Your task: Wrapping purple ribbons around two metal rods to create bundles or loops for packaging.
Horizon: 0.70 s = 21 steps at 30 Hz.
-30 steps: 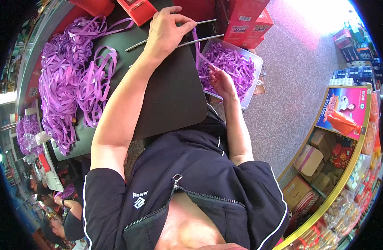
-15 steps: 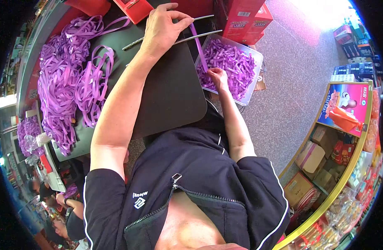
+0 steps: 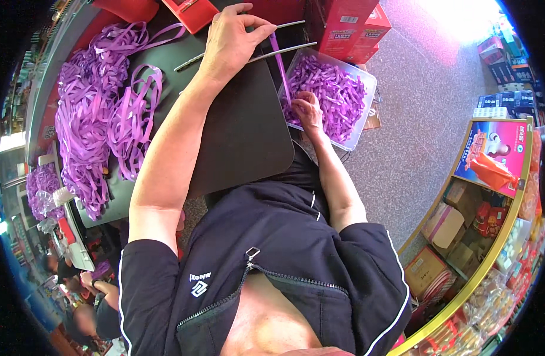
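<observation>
A narrow purple ribbon [image 3: 279, 64] runs down between my hands, past the edge of the black tabletop. Its upper end is pinched between the thumb and finger of my left hand [image 3: 232, 40]. That hand lies across two thin silver rods [image 3: 284, 51], which stick out beyond the table edge. My right hand [image 3: 308, 111] has its curled fingertips at the ribbon's lower end, closed on it as far as I can see. Beneath and beside it is a clear plastic bin [image 3: 370, 95] full of short purple ribbon pieces [image 3: 335, 95].
Long tangled purple ribbons [image 3: 83, 130] heap on the left of the black table [image 3: 237, 142]. Red boxes [image 3: 346, 29] stand beyond the bin, and a red container [image 3: 191, 13] sits at the table's far side. A gold-framed display case [image 3: 492, 249] borders the right. Another person [image 3: 103, 296] is at lower left.
My right hand has shifted slightly left and up, its fingers a little more spread in shape. The ribbon's lower end has swung left with it. My left hand stays in place.
</observation>
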{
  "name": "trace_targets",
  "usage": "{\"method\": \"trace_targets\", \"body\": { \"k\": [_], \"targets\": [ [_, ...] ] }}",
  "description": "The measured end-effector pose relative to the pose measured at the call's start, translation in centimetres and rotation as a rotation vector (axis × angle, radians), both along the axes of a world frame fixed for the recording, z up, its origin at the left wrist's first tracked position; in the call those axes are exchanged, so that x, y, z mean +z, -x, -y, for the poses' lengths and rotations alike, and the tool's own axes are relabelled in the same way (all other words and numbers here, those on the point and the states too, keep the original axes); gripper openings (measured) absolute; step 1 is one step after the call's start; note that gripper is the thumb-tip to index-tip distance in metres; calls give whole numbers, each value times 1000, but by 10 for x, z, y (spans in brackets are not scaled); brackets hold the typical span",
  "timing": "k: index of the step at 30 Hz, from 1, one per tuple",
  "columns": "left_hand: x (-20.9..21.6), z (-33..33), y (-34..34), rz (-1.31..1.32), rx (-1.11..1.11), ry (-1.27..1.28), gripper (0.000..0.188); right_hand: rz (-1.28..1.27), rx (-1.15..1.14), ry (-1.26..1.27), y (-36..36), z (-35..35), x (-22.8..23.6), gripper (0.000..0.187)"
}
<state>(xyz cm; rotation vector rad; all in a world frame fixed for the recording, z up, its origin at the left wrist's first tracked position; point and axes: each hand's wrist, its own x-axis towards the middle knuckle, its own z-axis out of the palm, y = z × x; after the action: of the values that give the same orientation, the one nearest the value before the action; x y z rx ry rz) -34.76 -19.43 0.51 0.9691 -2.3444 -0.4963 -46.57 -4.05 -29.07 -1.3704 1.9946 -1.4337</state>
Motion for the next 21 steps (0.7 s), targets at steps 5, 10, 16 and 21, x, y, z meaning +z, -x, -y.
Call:
{"method": "trace_targets", "body": {
  "k": [5,10,16,21],
  "targets": [
    [-2,3,-1,-7,3,2,25,-25,109,-60,0,-24,1,18],
    [-12,10,-4,-60,10,39,24,-76,302,-74,11,-70,25,21],
    [-16,12,-4,-48,29,124,23,-51,371,-153,28,-154,118,18],
    [-13,7,-3,-68,25,57,20,36,353,-217,27,-197,215,14]
  ]
}}
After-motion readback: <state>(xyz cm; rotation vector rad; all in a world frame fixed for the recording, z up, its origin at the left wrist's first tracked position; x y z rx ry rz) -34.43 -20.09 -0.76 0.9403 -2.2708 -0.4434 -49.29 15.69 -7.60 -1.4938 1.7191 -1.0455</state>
